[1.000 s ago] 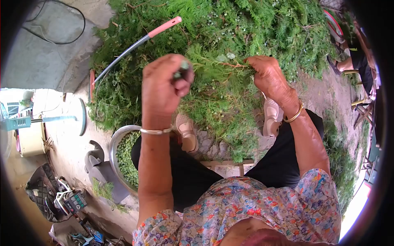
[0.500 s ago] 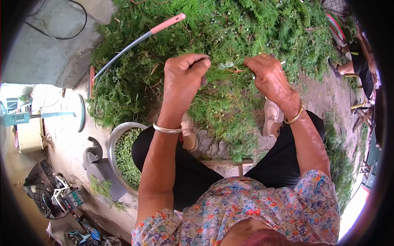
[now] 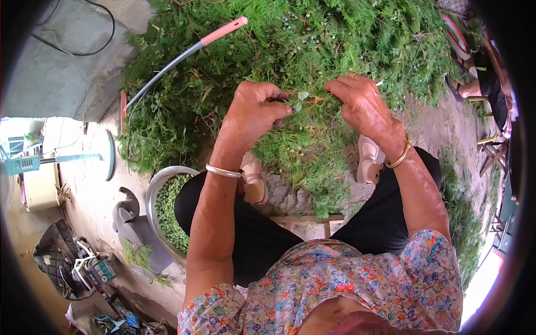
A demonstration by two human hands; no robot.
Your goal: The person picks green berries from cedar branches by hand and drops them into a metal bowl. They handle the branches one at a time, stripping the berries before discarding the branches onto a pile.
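My right hand (image 3: pixel 360 103) pinches the end of a small conifer sprig (image 3: pixel 316 101), its reddish-brown stem running left from the fingertips. Pale green cones (image 3: pixel 302 96) sit on the sprig's left end. Close to these cones is my left hand (image 3: pixel 261 109), thumb and forefinger parted at the tips, the other fingers curled underneath. Both hands are raised over a big pile of cut conifer branches (image 3: pixel 223 106). A metal basin (image 3: pixel 152 195), holding a heap of small green cones, stands on the ground by my left knee.
A long tool with a pink handle (image 3: pixel 224 30) lies across the branches on the left. Grey cloth-like material (image 3: pixel 137 231) is beside the basin. At the far left stands a pale green fan (image 3: pixel 106 154). Another person's leg (image 3: pixel 470 92) shows at the right.
My left hand has moved right and slightly down, up to the sprig's cones, and its thumb and forefinger have parted. My right hand has shifted slightly left with the sprig.
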